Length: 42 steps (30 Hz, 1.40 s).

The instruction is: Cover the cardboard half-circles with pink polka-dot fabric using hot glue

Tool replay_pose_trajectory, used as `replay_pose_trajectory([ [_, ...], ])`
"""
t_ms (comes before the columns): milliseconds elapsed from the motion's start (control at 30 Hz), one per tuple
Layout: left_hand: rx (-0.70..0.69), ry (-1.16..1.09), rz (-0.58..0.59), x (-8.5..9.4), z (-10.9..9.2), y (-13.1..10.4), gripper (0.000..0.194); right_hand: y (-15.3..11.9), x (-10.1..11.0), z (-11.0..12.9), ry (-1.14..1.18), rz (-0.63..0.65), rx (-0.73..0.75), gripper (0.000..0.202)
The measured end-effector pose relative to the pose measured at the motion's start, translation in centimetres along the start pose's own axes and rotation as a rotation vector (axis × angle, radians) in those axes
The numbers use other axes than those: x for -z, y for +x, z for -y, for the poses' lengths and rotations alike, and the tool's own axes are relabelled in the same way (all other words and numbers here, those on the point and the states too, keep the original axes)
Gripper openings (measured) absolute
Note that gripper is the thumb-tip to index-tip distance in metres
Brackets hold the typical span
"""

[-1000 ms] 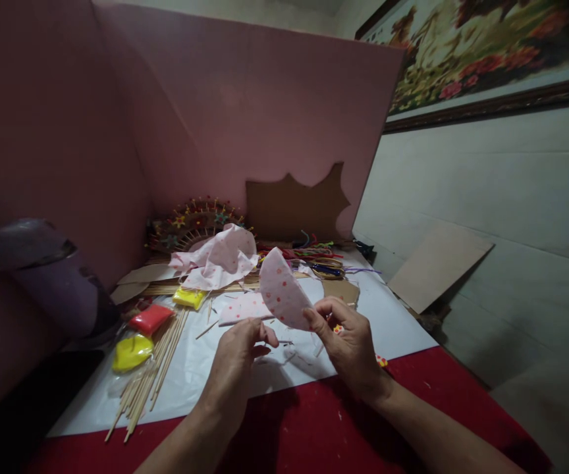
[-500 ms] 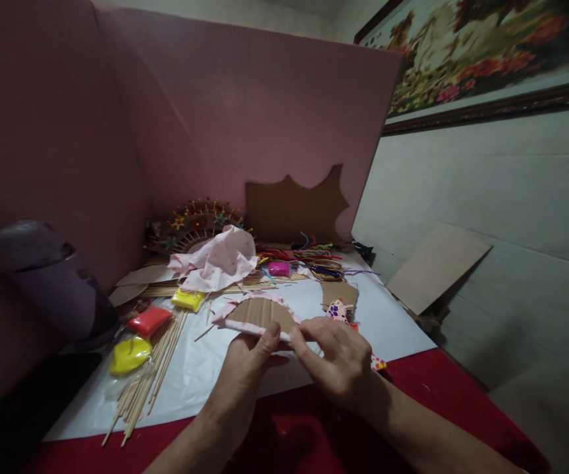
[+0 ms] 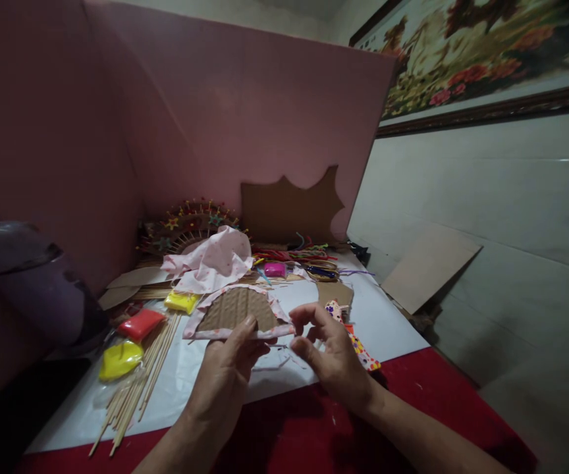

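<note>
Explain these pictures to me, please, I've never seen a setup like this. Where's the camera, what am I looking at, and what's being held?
There is no machine here: you see a person's two bare hands. Every picture comes from one camera worn on that person's head, looking forward and down.

The left hand holds a half-round cardboard piece with spotted pink cloth folded over its edges. The right hand is at the piece's right corner; whether it touches is hard to tell.

The surface has a red covering with a white sheet on it. To the left lie thin sticks, a red packet and two yellow packets. Farther back are a crumpled pink cloth and a bright pink packet.
</note>
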<state>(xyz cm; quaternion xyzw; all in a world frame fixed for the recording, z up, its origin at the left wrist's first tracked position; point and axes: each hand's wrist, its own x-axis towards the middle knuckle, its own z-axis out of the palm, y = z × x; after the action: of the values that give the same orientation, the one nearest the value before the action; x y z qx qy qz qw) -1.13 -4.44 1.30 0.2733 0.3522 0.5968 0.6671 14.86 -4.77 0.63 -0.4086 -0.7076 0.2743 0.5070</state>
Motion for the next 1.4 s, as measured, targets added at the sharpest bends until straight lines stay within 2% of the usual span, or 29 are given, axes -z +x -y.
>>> replay_pose_trajectory([
  [133, -0.010, 0.049, 0.031, -0.3, 0.0, -0.5, 0.017, 0.2, -0.6, -0.2, 0.108, 0.058, -0.152, 0.027],
  [333, -0.001, 0.078, 0.019, -0.4, 0.2, -0.6, 0.017, 0.5, -1.1, -0.1, 0.463, 0.128, -0.312, 0.031],
  [500, -0.013, 0.116, 0.072, -0.6, 0.3, -0.8, 0.017, 0.6, -1.1, -0.3, 0.647, 0.104, -0.365, 0.031],
  [667, -0.061, 0.144, 0.207, -0.8, 0.5, -0.8, 0.011, 0.6, -1.2, -0.4, 0.694, 0.092, -0.379, 0.030],
  [933, -0.040, 0.129, -0.004, 0.0, 1.3, 0.3, 0.017, 0.5, -1.4, -0.1, 0.694, 0.133, -0.416, 0.030],
  [1033, -0.055, 0.137, -0.030, 0.1, 1.3, 0.4, 0.019, 0.5, -1.6, -0.1, 0.659, 0.128, -0.410, 0.032],
  [1133, -0.036, 0.121, -0.007, 0.1, 1.3, 0.4, 0.019, 0.5, -1.8, -0.6, 0.599, 0.127, -0.371, 0.034],
  [1267, -0.046, 0.087, -0.022, 0.2, 1.0, 0.4, 0.018, 0.5, -1.1, -1.2, 0.442, 0.150, -0.285, 0.040],
  [1400, -0.056, 0.123, -0.133, 0.6, 0.9, 0.5, 0.022, 2.0, 0.7, 0.5, 0.106, -0.003, -0.150, 0.041],
])
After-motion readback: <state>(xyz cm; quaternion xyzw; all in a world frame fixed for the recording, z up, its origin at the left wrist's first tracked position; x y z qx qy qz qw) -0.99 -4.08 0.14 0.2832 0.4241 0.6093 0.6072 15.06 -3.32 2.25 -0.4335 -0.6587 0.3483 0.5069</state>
